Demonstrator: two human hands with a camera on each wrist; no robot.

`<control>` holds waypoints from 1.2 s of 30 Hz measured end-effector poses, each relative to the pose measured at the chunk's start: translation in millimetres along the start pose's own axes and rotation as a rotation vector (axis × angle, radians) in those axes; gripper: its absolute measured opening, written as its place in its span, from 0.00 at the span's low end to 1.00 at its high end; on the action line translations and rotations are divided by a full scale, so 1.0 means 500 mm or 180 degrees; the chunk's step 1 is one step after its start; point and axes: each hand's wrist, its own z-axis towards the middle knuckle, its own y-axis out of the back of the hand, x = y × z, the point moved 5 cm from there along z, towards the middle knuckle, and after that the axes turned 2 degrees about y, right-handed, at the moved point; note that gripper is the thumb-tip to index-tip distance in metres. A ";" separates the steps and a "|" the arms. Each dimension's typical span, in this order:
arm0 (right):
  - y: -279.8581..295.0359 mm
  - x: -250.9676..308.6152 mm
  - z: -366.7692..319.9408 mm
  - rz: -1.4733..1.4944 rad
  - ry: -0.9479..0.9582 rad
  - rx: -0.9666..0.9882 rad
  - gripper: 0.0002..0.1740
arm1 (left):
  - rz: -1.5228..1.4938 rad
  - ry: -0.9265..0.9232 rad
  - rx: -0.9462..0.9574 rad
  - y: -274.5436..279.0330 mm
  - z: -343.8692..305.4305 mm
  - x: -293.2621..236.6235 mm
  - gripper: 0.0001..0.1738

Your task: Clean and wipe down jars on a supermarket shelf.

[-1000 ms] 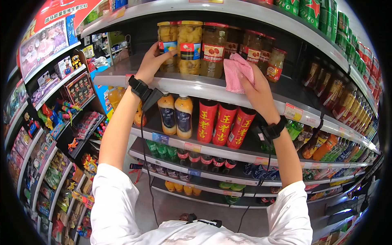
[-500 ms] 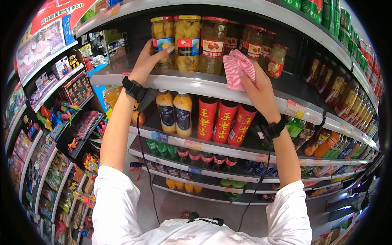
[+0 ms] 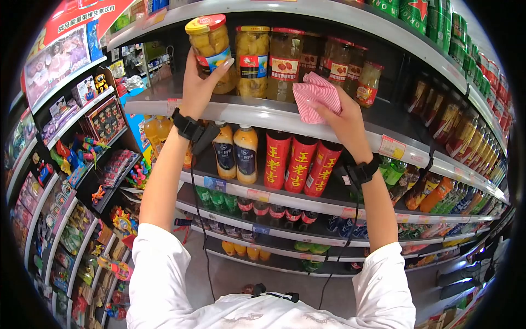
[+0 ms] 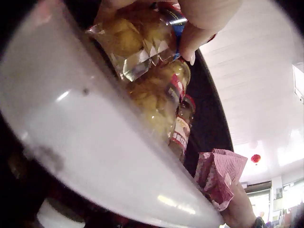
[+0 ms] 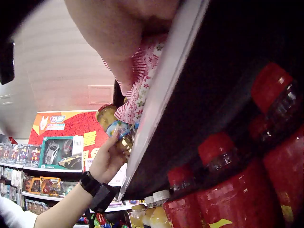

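The left hand [image 3: 198, 85] grips a jar of yellow fruit [image 3: 210, 49] with a red-and-gold lid; the jar leans left, its lid above those beside it. In the left wrist view thumb and fingers wrap the jar [image 4: 137, 40], its base near the shelf surface. A second fruit jar [image 3: 253, 60] stands upright to its right, then a red-lidded jar [image 3: 285, 66]. The right hand [image 3: 346, 118] pinches a folded pink striped cloth [image 3: 318, 98] at the shelf's front edge, before the red-lidded jars. The right wrist view shows the cloth's floral side [image 5: 142, 95].
Below, a shelf holds orange bottles [image 3: 245, 153] and red cans [image 3: 303, 164]. Green cans [image 3: 415, 15] stand on the shelf above, and bottles [image 3: 463, 131] line the right. Toy racks [image 3: 71, 170] stand at the left. Cables hang from both wrists.
The left hand has raised and tilted the left fruit jar, which stood upright beside the second one. The right hand and cloth have shifted slightly left.
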 end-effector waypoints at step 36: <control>-0.167 0.195 -0.443 0.0847 0.0066 0.0419 0.35 | -0.2861 0.2812 -0.0729 -0.145 -0.623 -0.161 0.33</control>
